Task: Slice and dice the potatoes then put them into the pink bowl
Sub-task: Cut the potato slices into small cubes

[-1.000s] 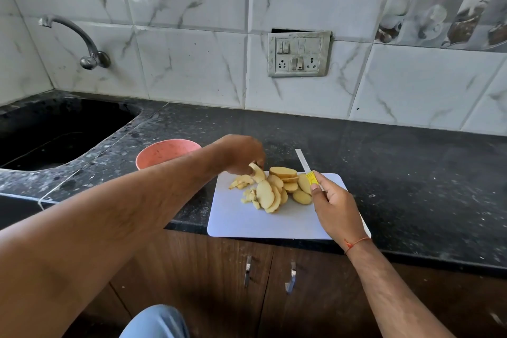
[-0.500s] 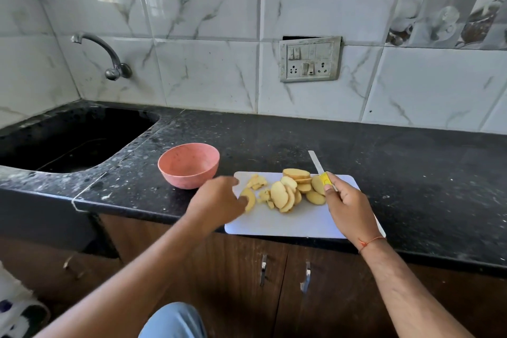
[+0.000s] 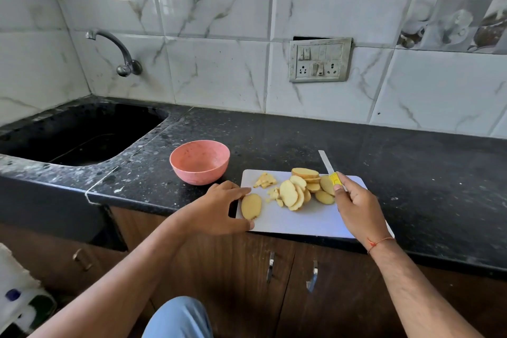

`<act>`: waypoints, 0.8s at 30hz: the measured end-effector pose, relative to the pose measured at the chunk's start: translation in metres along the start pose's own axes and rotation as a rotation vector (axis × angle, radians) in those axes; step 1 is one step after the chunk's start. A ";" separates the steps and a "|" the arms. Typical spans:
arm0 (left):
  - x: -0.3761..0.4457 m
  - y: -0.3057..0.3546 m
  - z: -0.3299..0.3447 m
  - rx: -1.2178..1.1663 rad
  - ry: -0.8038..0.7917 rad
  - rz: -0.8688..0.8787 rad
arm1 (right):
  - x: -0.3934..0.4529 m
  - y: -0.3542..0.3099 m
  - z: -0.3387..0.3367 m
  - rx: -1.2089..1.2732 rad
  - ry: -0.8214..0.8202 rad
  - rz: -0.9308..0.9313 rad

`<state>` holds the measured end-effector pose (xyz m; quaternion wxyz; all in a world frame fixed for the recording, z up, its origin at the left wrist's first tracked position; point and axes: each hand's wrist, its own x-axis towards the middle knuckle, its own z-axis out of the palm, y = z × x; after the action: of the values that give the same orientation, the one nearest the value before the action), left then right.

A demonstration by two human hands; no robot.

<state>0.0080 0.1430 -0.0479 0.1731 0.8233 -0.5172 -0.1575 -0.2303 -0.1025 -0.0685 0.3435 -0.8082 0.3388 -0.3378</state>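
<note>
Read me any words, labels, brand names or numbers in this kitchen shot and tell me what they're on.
No text can be read.
Knife: dark marks on its yellow handle, too small and blurred to read.
Switch plate: sockets and switches only, no lettering visible.
Pink bowl: no print visible.

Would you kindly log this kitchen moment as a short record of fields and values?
setting: black stone counter beside a sink
cutting board: white, at the counter's front edge
potato slices: heaped mid-board
single slice: flat near the board's left edge
diced bits: small pile at the board's back left
pink bowl: left of the board, looks empty
left hand: open, fingertips at the single slice
right hand: grips the knife
</note>
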 end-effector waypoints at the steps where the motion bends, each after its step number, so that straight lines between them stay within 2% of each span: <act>1: 0.002 -0.002 0.001 -0.015 0.000 0.010 | 0.000 0.000 0.001 0.002 0.003 0.004; 4: 0.007 -0.003 0.006 -0.078 0.059 0.026 | 0.002 0.002 0.002 0.002 0.015 0.002; 9: 0.012 -0.007 0.022 -0.155 0.254 0.028 | -0.002 -0.003 0.002 0.014 -0.014 -0.022; 14: 0.009 -0.013 0.023 -0.180 0.256 0.063 | -0.016 -0.026 -0.001 -0.001 -0.047 -0.067; 17: 0.009 -0.012 0.024 -0.199 0.274 0.061 | -0.035 -0.053 0.005 -0.101 -0.080 -0.065; 24: 0.010 -0.012 0.026 -0.200 0.315 0.077 | -0.079 -0.101 0.037 -0.487 -0.296 -0.095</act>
<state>0.0104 0.1357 -0.0772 0.3389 0.7960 -0.4966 -0.0706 -0.2122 0.0250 -0.0344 0.1690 -0.9223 0.3179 -0.1407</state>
